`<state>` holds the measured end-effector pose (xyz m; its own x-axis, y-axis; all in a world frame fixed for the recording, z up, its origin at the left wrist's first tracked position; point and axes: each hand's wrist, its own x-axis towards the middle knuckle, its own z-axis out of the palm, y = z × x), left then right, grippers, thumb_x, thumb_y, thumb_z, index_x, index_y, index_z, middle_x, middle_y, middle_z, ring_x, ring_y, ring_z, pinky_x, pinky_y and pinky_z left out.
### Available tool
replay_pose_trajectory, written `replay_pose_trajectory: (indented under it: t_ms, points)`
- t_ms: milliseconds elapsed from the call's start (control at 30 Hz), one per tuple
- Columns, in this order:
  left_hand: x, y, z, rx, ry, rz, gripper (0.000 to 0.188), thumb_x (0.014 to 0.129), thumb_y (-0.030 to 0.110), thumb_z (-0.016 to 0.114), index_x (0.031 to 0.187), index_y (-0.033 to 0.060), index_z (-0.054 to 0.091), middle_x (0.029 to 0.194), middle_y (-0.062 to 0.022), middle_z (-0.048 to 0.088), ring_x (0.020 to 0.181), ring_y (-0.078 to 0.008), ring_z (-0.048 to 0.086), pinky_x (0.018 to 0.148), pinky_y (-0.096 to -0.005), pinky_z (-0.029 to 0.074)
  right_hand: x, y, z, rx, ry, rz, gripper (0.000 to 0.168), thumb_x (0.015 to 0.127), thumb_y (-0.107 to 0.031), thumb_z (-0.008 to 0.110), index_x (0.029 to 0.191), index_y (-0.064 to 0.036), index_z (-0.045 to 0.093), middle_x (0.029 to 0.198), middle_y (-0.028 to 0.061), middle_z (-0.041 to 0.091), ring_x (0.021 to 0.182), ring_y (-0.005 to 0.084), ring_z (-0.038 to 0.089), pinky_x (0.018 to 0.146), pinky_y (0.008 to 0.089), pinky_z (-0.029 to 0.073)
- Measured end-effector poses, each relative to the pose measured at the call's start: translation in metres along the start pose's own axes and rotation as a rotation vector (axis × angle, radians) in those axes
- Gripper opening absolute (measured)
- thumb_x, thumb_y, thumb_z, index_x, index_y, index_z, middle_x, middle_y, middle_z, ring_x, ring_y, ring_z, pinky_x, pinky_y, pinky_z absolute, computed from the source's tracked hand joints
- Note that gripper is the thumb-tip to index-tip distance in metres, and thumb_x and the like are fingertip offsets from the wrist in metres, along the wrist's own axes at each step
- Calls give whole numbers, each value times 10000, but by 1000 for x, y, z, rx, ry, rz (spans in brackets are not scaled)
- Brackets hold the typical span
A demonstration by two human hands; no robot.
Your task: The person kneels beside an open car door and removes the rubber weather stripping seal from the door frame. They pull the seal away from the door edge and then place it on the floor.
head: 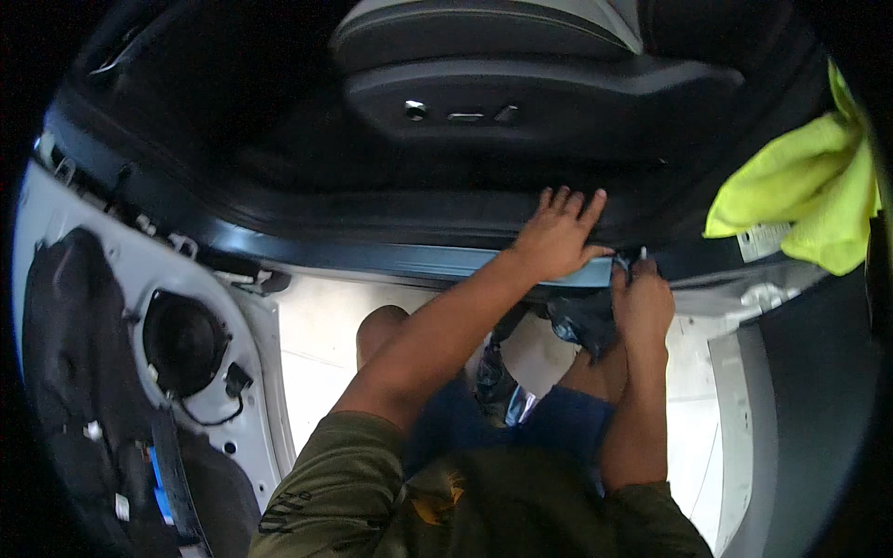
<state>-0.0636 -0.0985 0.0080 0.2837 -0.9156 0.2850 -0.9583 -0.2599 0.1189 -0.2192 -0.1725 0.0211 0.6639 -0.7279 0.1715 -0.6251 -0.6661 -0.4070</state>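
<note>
My left hand (560, 234) rests with fingers spread on the car's door sill (432, 264), its fingertips on the dark inner trim. At the sill's right part, my right hand (643, 293) pinches a dark, crumpled piece of plastic film (582, 317) that hangs down beside my knee. A small pale tip shows above its fingers; what it belongs to is unclear. More crumpled dark film (494, 376) with a shiny part lies between my legs.
The front seat (488, 97) with its side controls stands beyond the sill. An opened door (258, 390), its inner panel off and speaker (183, 343) exposed, is at left. A yellow cloth (802, 188) hangs at right above another door (816, 404).
</note>
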Motion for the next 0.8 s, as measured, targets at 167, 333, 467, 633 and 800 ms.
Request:
replay_pose_trajectory:
  t_ms: [167,333,467,633,800]
  points:
    - [1,-8,-4,-21,-33,-9,817,842,528,536,1411,8,266,1250,-271,472,1185,-392,451,1017,-466,335,26,-19,-23,-201,-271,134,261,815,-251,550,888,-54,705,924,195,664,871,334,655,773,412,522]
    - [11,-1,-6,-25,23,76,747,867,516,498,1357,-30,361,1185,-277,526,1132,-404,498,1001,-472,357,31,2,-17,-212,-152,143,220,805,-200,542,889,-78,704,857,199,666,829,337,660,736,415,530]
    - [8,-4,-2,-33,85,100,719,851,467,556,1359,-10,378,1158,-271,546,1046,-393,546,933,-439,414,11,8,-5,-33,36,-78,201,835,-209,515,834,-59,649,745,213,639,734,382,637,683,474,512]
    - [5,-4,-3,-69,79,93,712,850,459,561,1354,-12,387,1177,-265,541,1059,-400,541,930,-436,416,-1,19,1,110,70,-77,280,864,-282,535,856,-12,607,736,242,622,731,409,623,662,491,498]
    - [0,-4,-4,-44,53,28,674,867,447,550,1366,24,385,1213,-246,533,1101,-381,534,931,-436,425,5,8,-5,169,58,165,396,811,-352,619,913,30,623,810,268,636,826,403,636,726,469,515]
